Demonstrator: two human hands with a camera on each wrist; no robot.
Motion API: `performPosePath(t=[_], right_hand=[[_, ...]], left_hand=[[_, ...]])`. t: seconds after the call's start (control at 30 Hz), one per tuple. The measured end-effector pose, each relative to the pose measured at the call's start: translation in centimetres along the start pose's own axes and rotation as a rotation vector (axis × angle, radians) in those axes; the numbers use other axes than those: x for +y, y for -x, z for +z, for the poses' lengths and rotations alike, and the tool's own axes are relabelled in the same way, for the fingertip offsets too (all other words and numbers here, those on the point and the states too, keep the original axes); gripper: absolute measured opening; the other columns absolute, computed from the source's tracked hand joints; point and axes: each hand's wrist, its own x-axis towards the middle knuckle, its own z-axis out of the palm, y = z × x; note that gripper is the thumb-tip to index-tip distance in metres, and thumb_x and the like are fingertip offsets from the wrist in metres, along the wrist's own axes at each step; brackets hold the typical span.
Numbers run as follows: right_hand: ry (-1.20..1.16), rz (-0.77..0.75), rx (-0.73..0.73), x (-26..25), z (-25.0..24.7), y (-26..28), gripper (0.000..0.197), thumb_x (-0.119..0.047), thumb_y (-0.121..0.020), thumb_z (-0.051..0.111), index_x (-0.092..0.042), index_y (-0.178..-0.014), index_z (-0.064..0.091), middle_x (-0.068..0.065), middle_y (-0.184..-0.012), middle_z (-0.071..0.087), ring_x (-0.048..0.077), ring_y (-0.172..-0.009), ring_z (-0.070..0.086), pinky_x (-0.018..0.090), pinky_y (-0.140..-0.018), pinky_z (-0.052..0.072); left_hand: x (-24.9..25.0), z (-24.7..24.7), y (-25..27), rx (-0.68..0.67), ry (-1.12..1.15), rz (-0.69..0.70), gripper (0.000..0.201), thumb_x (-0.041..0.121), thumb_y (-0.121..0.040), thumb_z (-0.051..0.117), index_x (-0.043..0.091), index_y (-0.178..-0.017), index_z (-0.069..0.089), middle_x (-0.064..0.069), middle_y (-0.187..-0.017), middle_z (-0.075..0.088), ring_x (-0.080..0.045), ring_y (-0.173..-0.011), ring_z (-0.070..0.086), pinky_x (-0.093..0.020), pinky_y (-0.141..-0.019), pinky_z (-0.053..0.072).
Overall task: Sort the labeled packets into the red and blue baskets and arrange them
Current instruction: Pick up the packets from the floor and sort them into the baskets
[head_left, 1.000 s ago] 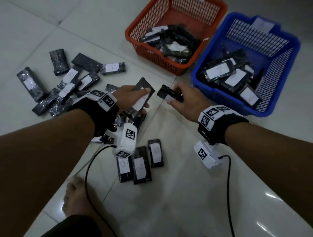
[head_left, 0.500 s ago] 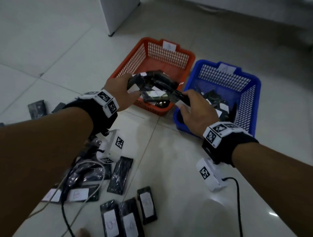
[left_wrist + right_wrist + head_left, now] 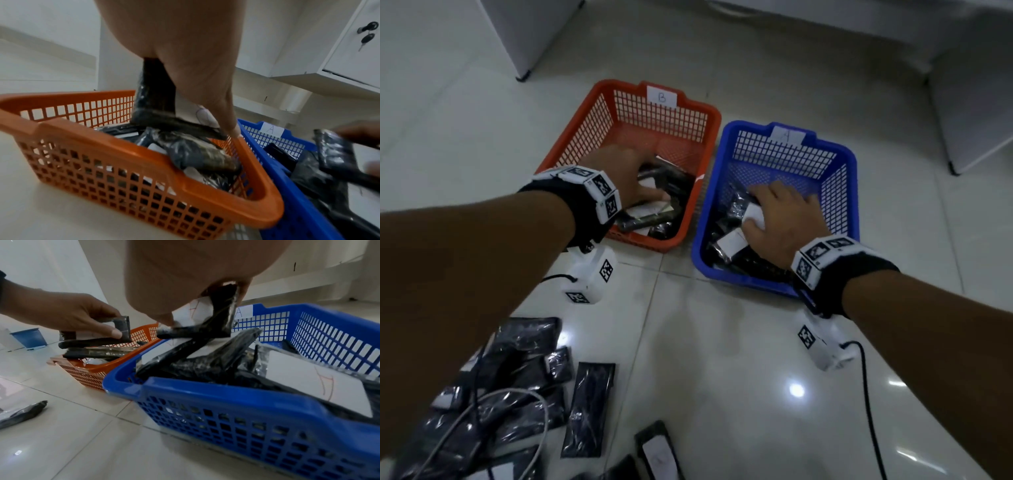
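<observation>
Both hands are now lowering into the baskets, having been raised above them half a second ago. Left hand [image 3: 625, 178] is gripping a black packet [image 3: 96, 339] over the red basket [image 3: 688, 113]; right hand [image 3: 779, 219] is pinching a labeled packet [image 3: 207, 321] inside the blue basket [image 3: 846, 164]. Unsorted packets [image 3: 589, 407] are lying on the floor [image 3: 722, 377].

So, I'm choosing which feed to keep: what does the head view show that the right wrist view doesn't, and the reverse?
Only the head view shows the red basket's B label and the unsorted packets on the floor. Only the right wrist view shows the packet pinched in the right hand and a blue bucket. Both show the blue basket and the left hand.
</observation>
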Motion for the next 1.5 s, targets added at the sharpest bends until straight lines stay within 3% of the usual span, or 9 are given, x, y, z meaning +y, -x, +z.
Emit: performPosePath(t=[0.1, 0.23, 0.47, 0.6, 0.73, 0.87, 1.07, 1.23, 1.5], right_hand=[[0.019, -0.004, 0.099, -0.8, 0.2, -0.2, 0.056, -0.042, -0.089, 0.039, -0.016, -0.138, 0.043, 0.007, -0.134, 0.049, 0.030, -0.121, 0.046, 0.047, -0.097, 0.032], [-0.051, -0.143, 0.167, -3.1, 0.5, 1.4, 0.049, -0.040, -0.088, 0.040, -0.017, -0.129, 0.055, 0.006, -0.124, 0.056, 0.030, -0.113, 0.051, 0.047, -0.094, 0.036], [-0.153, -0.495, 0.053, -8.9, 3.1, 8.1, 0.037, -0.038, -0.087, 0.049, -0.016, -0.113, 0.064, 0.005, -0.109, 0.063, 0.030, -0.098, 0.060, 0.041, -0.079, 0.045], [-0.115, -0.552, -0.345, -11.7, 5.3, 13.0, 0.036, -0.047, -0.092, 0.049, -0.021, -0.115, 0.058, 0.001, -0.115, 0.061, 0.026, -0.103, 0.059, 0.035, -0.080, 0.044], [-0.011, -0.536, -0.541, -12.8, 7.4, 16.2, 0.048, -0.058, -0.089, 0.052, -0.017, -0.115, 0.055, 0.008, -0.115, 0.060, 0.030, -0.100, 0.060, 0.035, -0.080, 0.046], [0.022, -0.494, -0.628, -13.3, 9.3, 17.7, 0.058, -0.066, -0.081, 0.059, -0.016, -0.110, 0.050, 0.007, -0.110, 0.058, 0.029, -0.097, 0.058, 0.032, -0.071, 0.038], [-0.113, -0.349, -0.682, -14.3, 11.3, 18.9, 0.056, -0.046, -0.077, 0.074, -0.015, -0.113, 0.045, 0.007, -0.109, 0.056, 0.028, -0.093, 0.057, 0.031, -0.072, 0.041], [-0.313, -0.278, -0.682, -13.6, 11.8, 18.5, 0.027, -0.034, -0.084, 0.067, -0.013, -0.097, 0.055, 0.006, -0.103, 0.050, 0.024, -0.088, 0.056, 0.026, -0.065, 0.037], [-0.507, -0.254, -0.365, -10.9, 6.0, 13.7, 0.027, -0.037, -0.092, 0.057, -0.021, -0.112, 0.050, 0.005, -0.101, 0.062, 0.028, -0.091, 0.058, 0.035, -0.071, 0.045]], left_hand=[[0.0, 0.5, 0.9, 0.205, -0.093, 0.063, 0.053, 0.057, -0.076, 0.067, 0.021, -0.115, 0.059, -0.011, -0.113, 0.063, -0.032, -0.106, 0.054, -0.045, -0.089, 0.044], [1.0, 0.3, 4.5, 0.312, -0.097, 0.077, 0.045, 0.045, -0.079, 0.067, 0.016, -0.113, 0.063, -0.013, -0.115, 0.061, -0.035, -0.110, 0.052, -0.046, -0.091, 0.037], [2.9, 3.2, 18.8, 0.164, -0.072, -0.024, 0.034, 0.044, -0.085, 0.056, 0.016, -0.102, 0.064, -0.010, -0.107, 0.062, -0.032, -0.101, 0.055, -0.042, -0.082, 0.042], [5.3, 5.0, 27.6, -0.185, 0.033, -0.333, 0.030, 0.048, -0.084, 0.060, 0.019, -0.091, 0.065, -0.007, -0.092, 0.064, -0.031, -0.086, 0.062, -0.037, -0.070, 0.050], [7.6, 7.3, 34.0, -0.469, 0.043, -0.638, 0.041, 0.057, -0.083, 0.058, 0.021, -0.103, 0.061, -0.006, -0.103, 0.065, -0.032, -0.098, 0.062, -0.039, -0.082, 0.052], [9.2, 10.2, 37.3, -0.504, 0.117, -0.920, 0.070, 0.058, -0.082, 0.060, 0.011, -0.131, 0.045, -0.013, -0.115, 0.061, -0.033, -0.103, 0.060, -0.034, -0.080, 0.049], [9.6, 11.9, 37.1, -0.453, 0.359, -1.160, 0.078, 0.040, -0.075, 0.078, 0.000, -0.129, 0.039, -0.015, -0.117, 0.058, -0.032, -0.106, 0.059, -0.031, -0.074, 0.045], [9.6, 11.4, 35.7, -0.295, 0.455, -1.059, 0.017, 0.029, -0.081, 0.071, 0.016, -0.077, 0.061, -0.002, -0.075, 0.062, -0.020, -0.076, 0.062, -0.019, -0.053, 0.036], [9.4, 7.2, 27.9, 0.123, 0.563, -0.636, 0.019, 0.022, -0.091, 0.059, 0.014, -0.105, 0.049, -0.005, -0.073, 0.061, -0.026, -0.064, 0.058, -0.031, -0.057, 0.041]])
